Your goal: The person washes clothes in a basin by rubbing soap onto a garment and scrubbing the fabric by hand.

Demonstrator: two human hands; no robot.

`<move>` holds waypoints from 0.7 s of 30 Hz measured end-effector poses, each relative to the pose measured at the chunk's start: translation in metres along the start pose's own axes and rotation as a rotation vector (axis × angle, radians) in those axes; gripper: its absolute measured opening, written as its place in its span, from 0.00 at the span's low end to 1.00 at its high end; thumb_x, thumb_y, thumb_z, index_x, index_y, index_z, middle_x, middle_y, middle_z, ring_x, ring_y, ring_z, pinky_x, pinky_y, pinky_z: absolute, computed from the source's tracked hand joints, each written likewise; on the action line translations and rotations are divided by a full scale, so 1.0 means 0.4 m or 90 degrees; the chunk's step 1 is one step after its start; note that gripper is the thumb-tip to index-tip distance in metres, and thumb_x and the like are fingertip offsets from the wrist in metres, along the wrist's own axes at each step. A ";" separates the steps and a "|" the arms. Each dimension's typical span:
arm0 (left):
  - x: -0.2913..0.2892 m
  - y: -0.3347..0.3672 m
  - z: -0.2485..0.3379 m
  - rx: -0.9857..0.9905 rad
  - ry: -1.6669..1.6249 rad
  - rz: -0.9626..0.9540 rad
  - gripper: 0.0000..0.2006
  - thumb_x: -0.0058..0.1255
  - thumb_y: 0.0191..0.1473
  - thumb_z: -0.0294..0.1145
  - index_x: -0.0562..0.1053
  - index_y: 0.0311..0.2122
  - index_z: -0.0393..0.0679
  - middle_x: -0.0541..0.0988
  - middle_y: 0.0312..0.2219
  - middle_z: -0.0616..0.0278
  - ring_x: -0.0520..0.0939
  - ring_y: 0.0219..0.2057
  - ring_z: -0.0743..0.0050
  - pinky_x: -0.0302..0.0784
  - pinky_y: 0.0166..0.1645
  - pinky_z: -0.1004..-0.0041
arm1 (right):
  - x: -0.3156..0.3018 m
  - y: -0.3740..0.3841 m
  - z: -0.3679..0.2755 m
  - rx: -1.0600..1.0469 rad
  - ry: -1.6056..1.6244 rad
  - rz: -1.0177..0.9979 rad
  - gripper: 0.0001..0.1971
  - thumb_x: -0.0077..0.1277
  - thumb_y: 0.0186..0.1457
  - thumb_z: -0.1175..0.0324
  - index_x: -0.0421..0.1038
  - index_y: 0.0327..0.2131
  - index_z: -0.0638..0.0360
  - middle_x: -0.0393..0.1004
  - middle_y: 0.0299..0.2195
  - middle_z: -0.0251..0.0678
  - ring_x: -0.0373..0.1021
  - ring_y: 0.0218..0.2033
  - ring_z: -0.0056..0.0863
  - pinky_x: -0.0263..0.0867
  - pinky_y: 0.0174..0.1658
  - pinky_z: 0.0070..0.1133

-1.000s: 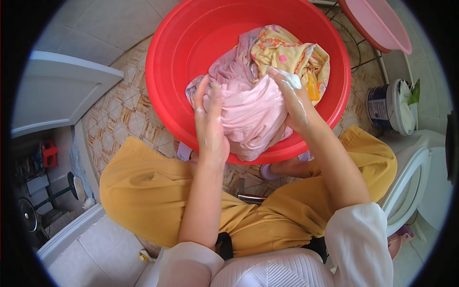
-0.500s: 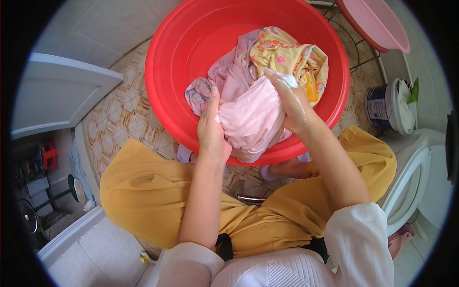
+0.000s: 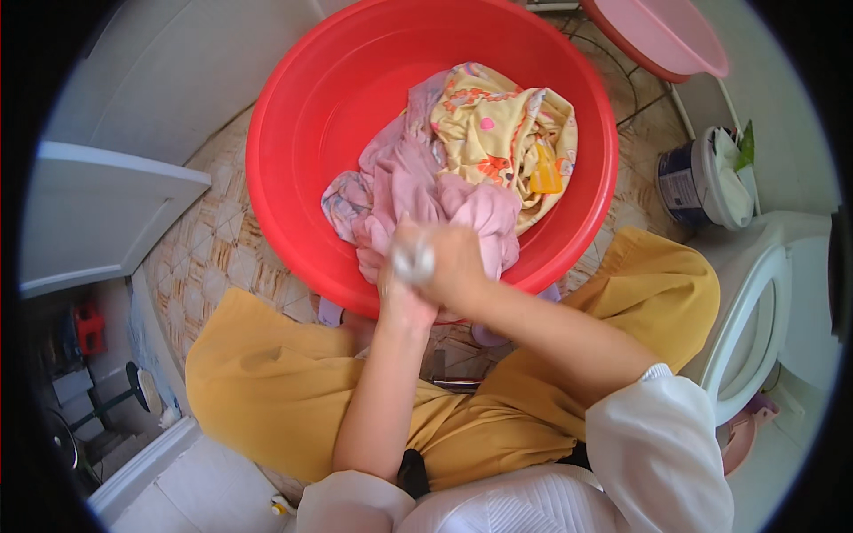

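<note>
My right hand (image 3: 455, 265) is closed and pressed over my left hand (image 3: 402, 298) at the near rim of a red basin (image 3: 264, 191). Both are blurred by motion, and the left fingers are mostly hidden. Pink cloth (image 3: 482, 211) is bunched in their grip and spreads into the basin beyond them. White lather (image 3: 414, 259) shows between the hands. Behind the pink cloth lies a yellow printed garment (image 3: 475, 131), with an orange-yellow flat piece (image 3: 546, 171) on it. Mauve-pink fabric (image 3: 391, 178) and a patterned grey-pink bit (image 3: 345, 200) lie at the left of the pile.
A pink basin (image 3: 666, 40) stands on a wire rack at the far right. Below it are a dark bucket (image 3: 682, 186) and a white toilet (image 3: 762, 311). A white door (image 3: 115, 209) juts in on the left. My knees in mustard trousers (image 3: 267, 373) flank the red basin.
My hands have come together and nearer to me, the right now over the left. The pink cloth, earlier stretched between them, is bunched up. The view has shifted slightly.
</note>
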State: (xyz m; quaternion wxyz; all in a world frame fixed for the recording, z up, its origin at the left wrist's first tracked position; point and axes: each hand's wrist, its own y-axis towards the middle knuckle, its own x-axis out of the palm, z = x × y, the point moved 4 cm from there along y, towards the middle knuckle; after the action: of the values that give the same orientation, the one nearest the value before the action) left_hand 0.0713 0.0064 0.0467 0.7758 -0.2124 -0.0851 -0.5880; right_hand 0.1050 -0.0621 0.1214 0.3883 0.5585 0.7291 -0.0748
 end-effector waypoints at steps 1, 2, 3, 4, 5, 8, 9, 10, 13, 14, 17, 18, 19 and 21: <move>0.081 -0.009 0.069 -0.180 -0.159 0.115 0.16 0.30 0.59 0.37 0.66 0.47 0.44 0.65 0.22 0.72 0.70 0.26 0.85 0.67 0.33 0.85 | 0.002 0.005 0.052 0.125 -0.070 0.014 0.06 0.49 0.44 0.64 0.67 0.23 0.54 0.67 0.13 0.36 0.67 0.16 0.36 0.63 0.21 0.28; 0.124 -0.031 0.094 -0.356 -0.315 0.239 0.17 0.28 0.59 0.37 0.65 0.48 0.45 0.63 0.21 0.72 0.70 0.26 0.86 0.67 0.32 0.84 | 0.003 -0.006 0.042 0.128 -0.071 0.014 0.06 0.49 0.44 0.64 0.67 0.23 0.54 0.67 0.13 0.36 0.67 0.16 0.36 0.63 0.21 0.28; 0.125 -0.031 0.090 -0.358 -0.315 0.237 0.17 0.28 0.59 0.37 0.65 0.48 0.45 0.63 0.21 0.72 0.70 0.26 0.86 0.67 0.32 0.84 | 0.006 -0.023 -0.001 0.044 -0.047 0.001 0.04 0.48 0.44 0.66 0.67 0.22 0.53 0.67 0.14 0.35 0.67 0.16 0.34 0.63 0.21 0.27; 0.115 -0.027 0.085 -0.349 -0.339 0.221 0.17 0.29 0.59 0.38 0.65 0.48 0.45 0.64 0.22 0.71 0.70 0.27 0.84 0.68 0.33 0.82 | 0.010 -0.042 -0.056 -0.042 -0.018 -0.013 0.03 0.47 0.44 0.67 0.68 0.21 0.53 0.67 0.15 0.35 0.66 0.17 0.33 0.63 0.21 0.27; 0.099 -0.024 0.076 -0.340 -0.362 0.206 0.16 0.29 0.59 0.39 0.65 0.47 0.45 0.66 0.23 0.70 0.71 0.28 0.83 0.69 0.34 0.80 | 0.007 -0.062 -0.106 -0.129 0.013 -0.027 0.03 0.47 0.44 0.69 0.68 0.21 0.53 0.68 0.16 0.34 0.66 0.17 0.32 0.63 0.22 0.26; 0.053 -0.015 0.032 -0.317 -0.430 0.153 0.16 0.32 0.58 0.42 0.66 0.46 0.46 0.70 0.27 0.68 0.73 0.32 0.79 0.71 0.37 0.74 | 0.048 -0.048 -0.016 -0.043 0.054 -0.112 0.05 0.49 0.43 0.67 0.67 0.18 0.52 0.66 0.15 0.33 0.66 0.18 0.31 0.63 0.22 0.25; 0.054 -0.020 0.038 -0.314 -0.452 0.138 0.17 0.33 0.58 0.43 0.66 0.45 0.46 0.71 0.28 0.67 0.74 0.33 0.77 0.72 0.38 0.72 | 0.053 -0.034 0.025 0.084 0.037 -0.135 0.07 0.52 0.42 0.65 0.67 0.16 0.51 0.65 0.13 0.30 0.67 0.17 0.31 0.63 0.22 0.24; 0.107 -0.022 0.078 -0.347 -0.362 0.170 0.18 0.32 0.57 0.45 0.65 0.45 0.46 0.70 0.27 0.66 0.73 0.32 0.78 0.71 0.38 0.74 | 0.049 -0.045 0.029 0.087 0.041 -0.136 0.07 0.52 0.42 0.65 0.67 0.16 0.51 0.65 0.13 0.30 0.67 0.17 0.31 0.63 0.22 0.24; 0.002 -0.005 -0.010 -0.146 -0.601 -0.348 0.19 0.33 0.57 0.45 0.63 0.47 0.44 0.71 0.35 0.64 0.73 0.36 0.75 0.70 0.43 0.73 | 0.012 -0.030 -0.019 0.035 -0.012 -0.009 0.03 0.46 0.41 0.71 0.66 0.17 0.50 0.65 0.12 0.35 0.65 0.13 0.33 0.63 0.21 0.31; -0.020 -0.003 -0.028 -0.143 -0.595 -0.344 0.19 0.33 0.57 0.45 0.63 0.47 0.44 0.71 0.35 0.64 0.73 0.36 0.75 0.70 0.43 0.73 | 0.054 -0.080 -0.052 -0.066 -0.016 -0.007 0.05 0.48 0.42 0.69 0.67 0.16 0.51 0.66 0.11 0.36 0.65 0.13 0.33 0.63 0.20 0.29; -0.073 0.004 -0.093 -0.081 -0.090 -0.124 0.22 0.29 0.55 0.57 0.66 0.35 0.49 0.69 0.30 0.68 0.72 0.33 0.75 0.70 0.37 0.70 | 0.021 -0.034 -0.044 -0.114 -0.013 0.016 0.10 0.53 0.41 0.67 0.65 0.12 0.54 0.65 0.10 0.37 0.65 0.12 0.31 0.63 0.19 0.26; 0.105 -0.019 0.071 -0.347 -0.410 0.135 0.27 0.29 0.52 0.62 0.66 0.40 0.48 0.69 0.30 0.67 0.71 0.32 0.75 0.69 0.40 0.69 | -0.018 -0.023 -0.013 -0.099 -0.026 0.015 0.10 0.53 0.41 0.67 0.65 0.12 0.54 0.65 0.10 0.37 0.65 0.12 0.31 0.63 0.19 0.26; 0.083 -0.030 0.066 -0.343 -0.406 0.140 0.27 0.29 0.52 0.62 0.66 0.40 0.48 0.69 0.30 0.67 0.71 0.32 0.75 0.69 0.40 0.69 | -0.042 -0.008 -0.016 0.021 -0.050 0.010 0.07 0.51 0.40 0.67 0.66 0.14 0.52 0.65 0.11 0.36 0.66 0.13 0.30 0.64 0.20 0.26; 0.053 -0.021 0.077 -0.190 -0.535 -0.205 0.14 0.30 0.58 0.40 0.66 0.41 0.47 0.71 0.28 0.67 0.73 0.32 0.76 0.71 0.37 0.74 | -0.030 -0.017 -0.043 0.135 -0.066 0.002 0.04 0.49 0.40 0.68 0.67 0.16 0.50 0.66 0.11 0.35 0.67 0.14 0.30 0.64 0.21 0.26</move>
State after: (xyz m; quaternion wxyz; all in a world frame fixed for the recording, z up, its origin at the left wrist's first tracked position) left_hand 0.0731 -0.0006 0.0844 0.5343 -0.5251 -0.3379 -0.5697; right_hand 0.0917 -0.0644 0.1389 0.3640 0.5931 0.6953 -0.1796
